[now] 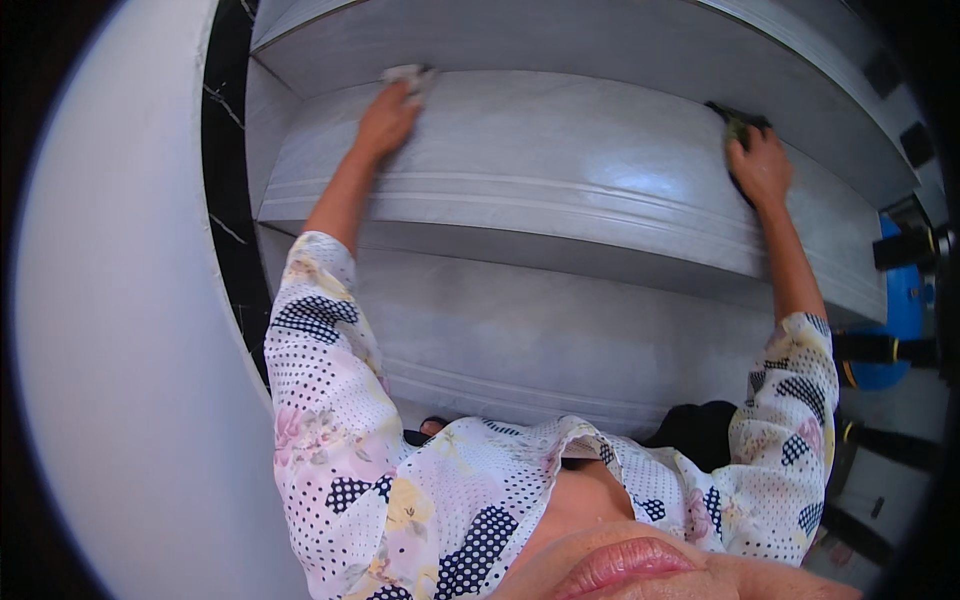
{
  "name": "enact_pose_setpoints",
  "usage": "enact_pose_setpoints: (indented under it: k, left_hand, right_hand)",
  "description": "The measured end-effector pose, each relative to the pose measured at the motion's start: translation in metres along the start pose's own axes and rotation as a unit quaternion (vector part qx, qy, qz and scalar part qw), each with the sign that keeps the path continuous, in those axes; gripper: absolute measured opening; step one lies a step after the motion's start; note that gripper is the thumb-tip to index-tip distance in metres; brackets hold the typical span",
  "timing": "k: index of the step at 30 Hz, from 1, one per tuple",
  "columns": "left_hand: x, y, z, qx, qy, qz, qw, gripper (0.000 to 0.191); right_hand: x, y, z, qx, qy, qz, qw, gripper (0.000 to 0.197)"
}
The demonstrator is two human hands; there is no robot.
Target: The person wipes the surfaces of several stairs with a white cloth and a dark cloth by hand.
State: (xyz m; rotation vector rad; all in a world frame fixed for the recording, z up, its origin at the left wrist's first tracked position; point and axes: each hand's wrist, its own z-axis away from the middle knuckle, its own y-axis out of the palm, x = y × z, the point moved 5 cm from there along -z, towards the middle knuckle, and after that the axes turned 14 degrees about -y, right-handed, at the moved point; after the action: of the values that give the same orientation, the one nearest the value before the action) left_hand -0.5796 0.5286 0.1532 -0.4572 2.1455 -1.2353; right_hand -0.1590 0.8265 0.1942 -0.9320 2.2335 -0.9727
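My left hand reaches to the back left of a grey stair tread and grips a whitish cloth. The cloth lies where the tread meets the riser behind it, slightly blurred. Farther right on the same tread, my right hand is closed over a dark, greenish-black cloth. Part of this cloth rests against the back edge, and the fingers hide some of it. Pale parallel lines run along the tread's front edge.
A lower step lies nearer my body. Black skirting with white veins borders a white wall on the left. Along the right side stand black balusters with gold-coloured rings, and a blue object shows behind them.
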Motion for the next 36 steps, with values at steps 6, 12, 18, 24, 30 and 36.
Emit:
enact_pose_setpoints:
  k: [6, 12, 18, 24, 30, 36]
  left_hand:
    - [-0.199, 0.033, 0.028, 0.007, 0.220, 0.174, 0.960, 0.037]
    - [-0.216, -0.008, 0.099, 0.072, 0.218, 0.198, 0.953, 0.029]
    - [-0.156, -0.042, 0.168, 0.154, 0.153, 0.271, 0.938, 0.029]
    - [0.003, -0.111, 0.141, -0.044, -0.208, 0.152, 0.965, 0.027]
    - [0.128, -0.090, 0.095, -0.115, -0.127, 0.084, 0.982, 0.039]
    - [0.063, -0.058, 0.077, -0.078, -0.095, 0.013, 0.992, 0.038]
  right_hand:
    - [0.118, -0.019, -0.052, -0.021, -0.163, -0.156, 0.974, 0.039]
    - [0.155, -0.045, -0.033, -0.069, -0.298, -0.308, 0.901, 0.031]
    - [0.183, -0.082, 0.010, -0.052, -0.360, -0.438, 0.822, 0.028]
    - [0.092, -0.109, 0.031, 0.076, -0.076, -0.584, 0.804, 0.033]
    - [-0.159, -0.097, 0.056, -0.106, 0.090, -0.300, 0.944, 0.037]
    - [-0.204, -0.059, 0.078, -0.012, 0.133, -0.022, 0.991, 0.043]
